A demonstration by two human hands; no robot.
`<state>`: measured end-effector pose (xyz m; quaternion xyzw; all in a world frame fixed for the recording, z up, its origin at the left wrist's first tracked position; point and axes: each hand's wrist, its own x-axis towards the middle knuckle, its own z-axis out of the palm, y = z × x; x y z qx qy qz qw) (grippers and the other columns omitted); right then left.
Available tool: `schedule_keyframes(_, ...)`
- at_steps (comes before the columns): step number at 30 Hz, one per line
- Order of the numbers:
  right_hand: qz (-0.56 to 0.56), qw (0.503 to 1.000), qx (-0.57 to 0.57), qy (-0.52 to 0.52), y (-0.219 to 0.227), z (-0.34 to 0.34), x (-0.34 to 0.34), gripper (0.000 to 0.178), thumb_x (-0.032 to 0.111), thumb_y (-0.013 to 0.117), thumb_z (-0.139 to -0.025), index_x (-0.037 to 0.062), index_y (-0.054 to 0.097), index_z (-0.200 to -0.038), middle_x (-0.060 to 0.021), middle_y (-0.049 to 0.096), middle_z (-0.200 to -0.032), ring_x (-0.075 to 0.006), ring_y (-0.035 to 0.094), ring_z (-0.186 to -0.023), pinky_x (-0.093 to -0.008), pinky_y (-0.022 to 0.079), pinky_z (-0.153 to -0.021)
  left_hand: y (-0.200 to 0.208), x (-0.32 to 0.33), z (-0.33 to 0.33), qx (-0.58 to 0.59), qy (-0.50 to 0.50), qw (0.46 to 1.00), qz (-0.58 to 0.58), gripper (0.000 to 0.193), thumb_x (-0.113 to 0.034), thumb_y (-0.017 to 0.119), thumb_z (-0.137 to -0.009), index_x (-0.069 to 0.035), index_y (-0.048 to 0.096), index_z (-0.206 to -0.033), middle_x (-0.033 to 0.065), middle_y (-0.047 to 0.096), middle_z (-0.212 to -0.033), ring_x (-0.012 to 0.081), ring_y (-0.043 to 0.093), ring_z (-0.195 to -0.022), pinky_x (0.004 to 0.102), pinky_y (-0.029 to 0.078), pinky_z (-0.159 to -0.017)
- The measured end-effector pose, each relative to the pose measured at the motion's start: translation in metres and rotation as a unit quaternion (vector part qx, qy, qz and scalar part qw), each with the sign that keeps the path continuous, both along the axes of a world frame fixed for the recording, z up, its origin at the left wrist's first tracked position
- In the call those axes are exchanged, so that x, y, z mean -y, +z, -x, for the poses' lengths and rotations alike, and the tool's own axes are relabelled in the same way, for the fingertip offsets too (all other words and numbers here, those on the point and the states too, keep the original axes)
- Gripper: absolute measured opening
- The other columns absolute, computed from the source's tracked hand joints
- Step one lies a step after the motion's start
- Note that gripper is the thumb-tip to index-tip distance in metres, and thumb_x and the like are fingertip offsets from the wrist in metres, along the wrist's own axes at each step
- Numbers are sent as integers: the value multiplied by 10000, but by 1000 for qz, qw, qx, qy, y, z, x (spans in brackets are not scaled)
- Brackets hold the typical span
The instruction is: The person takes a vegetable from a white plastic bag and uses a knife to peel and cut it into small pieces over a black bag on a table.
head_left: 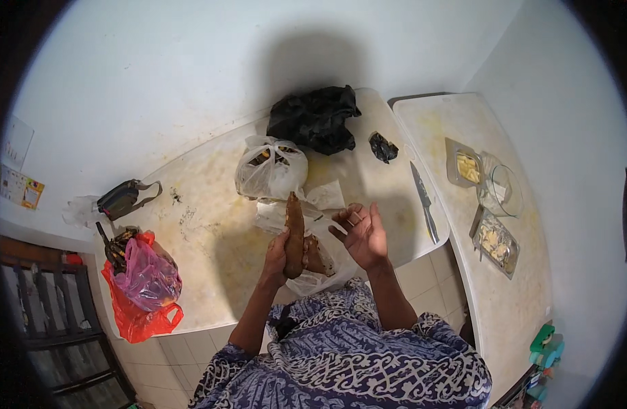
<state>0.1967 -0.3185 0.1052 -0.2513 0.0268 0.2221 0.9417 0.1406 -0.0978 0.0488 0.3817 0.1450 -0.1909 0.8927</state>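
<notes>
My left hand (274,259) grips the lower end of a long brown root (294,232), held upright over the stained white counter (211,225). My right hand (362,234) hovers just to its right, palm up and fingers spread, holding nothing. Below the root lies a clear plastic bag (322,266) with more brown root pieces in it. A white plastic bag (270,170) with dark contents stands just behind the root. A kitchen knife (424,202) lies on the counter to the right of my right hand.
A crumpled black bag (315,117) lies at the back. A pink bag inside a red bag (144,286) sits at the counter's left end, a small grey pouch (123,198) behind it. The right-hand counter holds a tray (464,165), a glass jar (502,189) and a foil tray (495,242).
</notes>
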Motion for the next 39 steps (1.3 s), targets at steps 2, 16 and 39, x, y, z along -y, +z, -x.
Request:
schedule_keyframes(2, 2, 999, -40, -15, -5, -1, 3, 462, 474, 349, -1029, 69, 571, -1017, -54, 627, -988, -235, 584, -1018, -397, 469, -903, 19, 13, -2, -28, 41, 997, -67, 405, -354, 470, -1011, 2, 550, -1187, 109, 650, -1036, 169, 659, -841, 294, 562, -693)
schedule_keyframes(16, 422, 895, 144, 17, -18, -2, -10, 404, 374, 549, -996, -12, 658, -1042, -21, 641, -894, -104, 554, -897, -272, 451, -842, 47, 35, 2, 146, -95, 881, -440, 538, -332, 701, -872, -25, 557, -1290, 109, 645, -1037, 163, 612, -879, 316, 503, -785)
schedule_keyframes(39, 672, 469, 447, 358, -217, 50, -26, 851, 495, 651, -826, 205, 244, -1515, -281, 301, -1478, -502, 439, -1232, -524, 429, -1007, -1, -20, -4, -67, 26, 993, 96, 595, -553, 374, -978, -43, 491, -1260, 92, 611, -807, 212, 596, -546, 352, 521, -515)
